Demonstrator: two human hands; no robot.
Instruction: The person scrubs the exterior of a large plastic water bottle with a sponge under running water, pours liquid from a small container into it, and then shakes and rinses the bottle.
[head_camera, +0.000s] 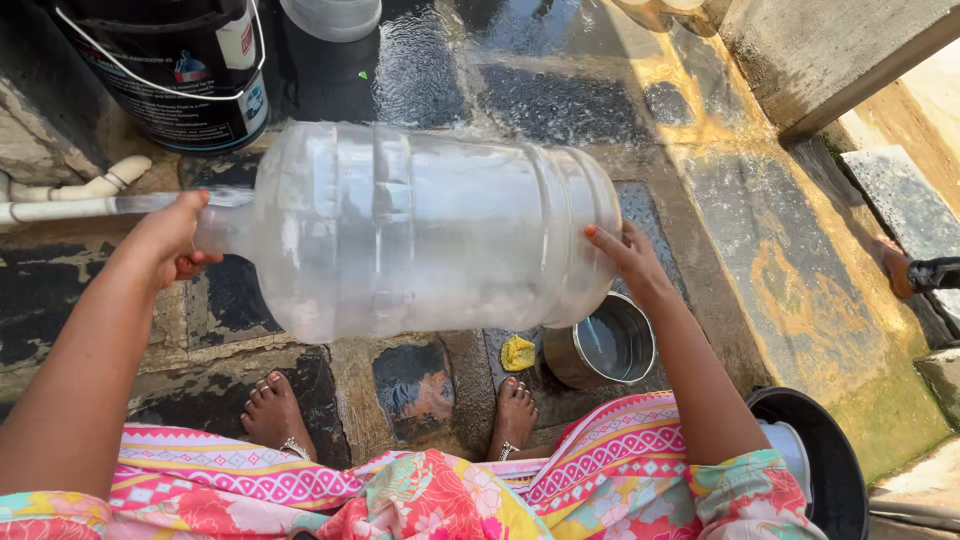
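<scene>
Left hand (170, 240) clenched round neck of jug (420, 230); right hand (625, 255) spread flat on its base, grasping nothing; 2-point support keeps jug level; steel pot (605, 350) near right.

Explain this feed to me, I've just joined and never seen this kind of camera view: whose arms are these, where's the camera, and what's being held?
There is one picture, taken by a camera worn on a person's head, looking down at their own arms, lap and bare feet. No machine is involved.

The two hands hold a big clear plastic jug sideways in the air. The left hand grips its narrow neck; the right hand presses flat against its base.

Below is a wet stone floor. On it stand a steel pot near the right foot, with a yellow scrap beside it, and a dark bucket at the upper left. A white pipe runs along the left edge. A black tub sits at the lower right.
</scene>
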